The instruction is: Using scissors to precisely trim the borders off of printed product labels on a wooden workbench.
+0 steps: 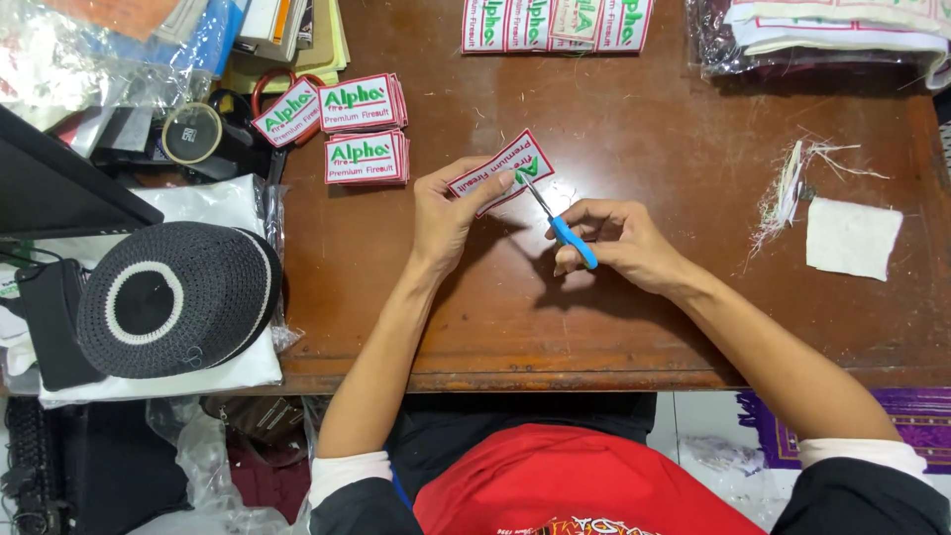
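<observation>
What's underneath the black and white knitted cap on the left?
The knitted cap sits on folded white cloth in clear plastic. What lies under the cloth is covered.

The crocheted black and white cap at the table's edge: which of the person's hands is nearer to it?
Left. The left hand holds a patch mid-table, to the right of the cap. The right hand, holding blue-handled snips, is farther right.
</observation>
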